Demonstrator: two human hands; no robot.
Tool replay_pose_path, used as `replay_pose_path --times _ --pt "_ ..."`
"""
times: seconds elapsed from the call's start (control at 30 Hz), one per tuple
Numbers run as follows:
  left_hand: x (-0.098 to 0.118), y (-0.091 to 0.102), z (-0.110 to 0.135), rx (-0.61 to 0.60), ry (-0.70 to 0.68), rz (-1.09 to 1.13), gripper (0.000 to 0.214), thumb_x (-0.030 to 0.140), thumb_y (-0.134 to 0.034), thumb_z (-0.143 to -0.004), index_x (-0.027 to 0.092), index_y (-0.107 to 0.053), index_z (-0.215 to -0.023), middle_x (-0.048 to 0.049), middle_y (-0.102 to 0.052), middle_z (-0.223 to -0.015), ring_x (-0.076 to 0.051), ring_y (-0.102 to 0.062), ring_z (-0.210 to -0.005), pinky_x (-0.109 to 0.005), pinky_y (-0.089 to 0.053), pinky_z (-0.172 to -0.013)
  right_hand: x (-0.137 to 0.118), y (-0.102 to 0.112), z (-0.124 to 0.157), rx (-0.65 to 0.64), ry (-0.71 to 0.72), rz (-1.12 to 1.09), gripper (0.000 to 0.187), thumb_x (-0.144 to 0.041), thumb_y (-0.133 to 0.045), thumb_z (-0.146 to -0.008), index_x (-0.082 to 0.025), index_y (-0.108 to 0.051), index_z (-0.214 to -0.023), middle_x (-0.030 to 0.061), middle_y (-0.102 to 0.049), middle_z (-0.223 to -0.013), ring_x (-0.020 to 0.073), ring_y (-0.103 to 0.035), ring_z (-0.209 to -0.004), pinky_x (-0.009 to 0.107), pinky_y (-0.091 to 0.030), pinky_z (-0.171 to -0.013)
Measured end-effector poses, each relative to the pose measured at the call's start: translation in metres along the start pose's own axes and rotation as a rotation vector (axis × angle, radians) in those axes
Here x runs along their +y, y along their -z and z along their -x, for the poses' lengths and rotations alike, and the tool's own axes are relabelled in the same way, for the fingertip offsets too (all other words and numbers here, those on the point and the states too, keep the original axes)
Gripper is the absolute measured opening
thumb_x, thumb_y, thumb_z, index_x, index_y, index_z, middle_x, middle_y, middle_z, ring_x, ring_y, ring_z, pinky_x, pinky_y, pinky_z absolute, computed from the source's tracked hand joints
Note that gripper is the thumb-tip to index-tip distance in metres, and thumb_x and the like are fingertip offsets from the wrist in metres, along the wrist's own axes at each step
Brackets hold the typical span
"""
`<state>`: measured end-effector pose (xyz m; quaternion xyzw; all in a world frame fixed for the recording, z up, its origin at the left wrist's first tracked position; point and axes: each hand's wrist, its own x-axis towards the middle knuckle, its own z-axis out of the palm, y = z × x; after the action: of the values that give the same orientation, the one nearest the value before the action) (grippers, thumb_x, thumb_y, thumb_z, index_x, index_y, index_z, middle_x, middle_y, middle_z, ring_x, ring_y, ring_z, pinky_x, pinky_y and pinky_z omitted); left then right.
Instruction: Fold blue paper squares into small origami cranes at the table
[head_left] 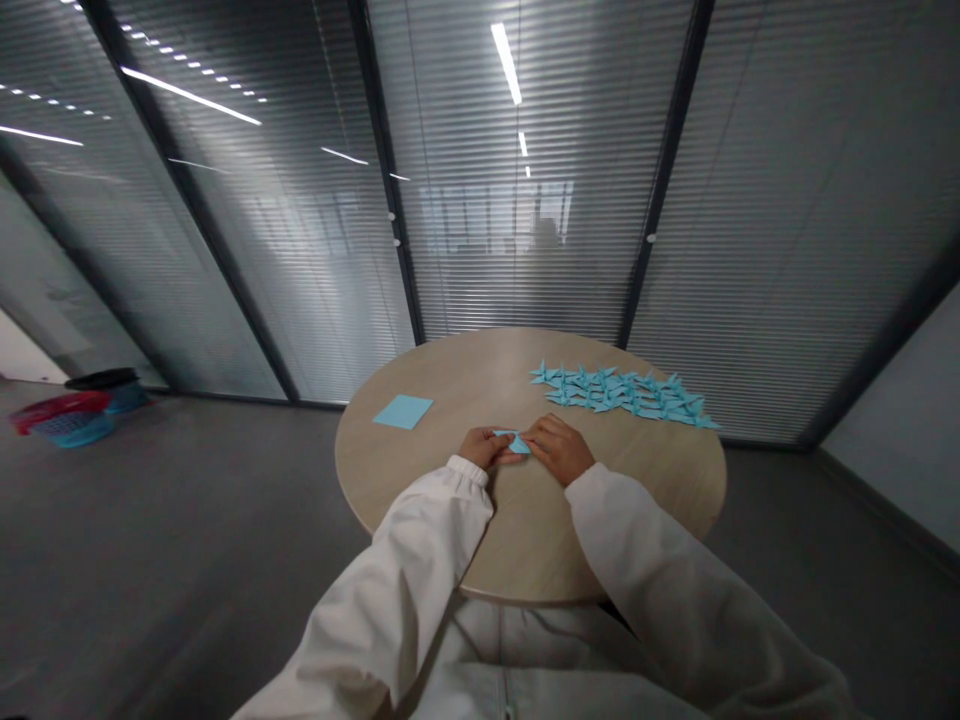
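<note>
A small folded piece of light blue paper lies on the round wooden table, pinched between both hands. My left hand grips its left side with curled fingers. My right hand presses and holds its right side, fingers closed over it. Both arms wear white sleeves. Much of the paper is hidden under my fingers.
A flat blue paper sheet lies left of my hands. Several finished blue folded figures spread across the table's far right. Glass walls with blinds stand behind. Stacked basins sit on the floor at far left.
</note>
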<state>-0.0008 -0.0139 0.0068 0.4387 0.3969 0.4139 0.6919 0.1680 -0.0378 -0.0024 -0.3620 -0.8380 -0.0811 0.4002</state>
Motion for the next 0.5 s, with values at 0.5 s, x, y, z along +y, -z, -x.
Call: replay_pose_path --times 0.5 --pt "-0.0013 0.0089 -0.0058 0.030 -0.100 -0.055 0.042 0.031 -0.081 -0.051 0.006 -0.067 -0.082 -0.0082 -0.069 -0.073 -0.014 -0.064 -0.060 -0.023 -0.054 -0.059 -0.0056 -0.0023 -0.0013 0.057 -0.090 -0.093 0.020 -0.018 -0.050 -0.084 -0.020 -0.065 -0.097 0.0080 -0.058 -0.086 0.0192 -0.050 -0.087 0.033 -0.045 -0.079"
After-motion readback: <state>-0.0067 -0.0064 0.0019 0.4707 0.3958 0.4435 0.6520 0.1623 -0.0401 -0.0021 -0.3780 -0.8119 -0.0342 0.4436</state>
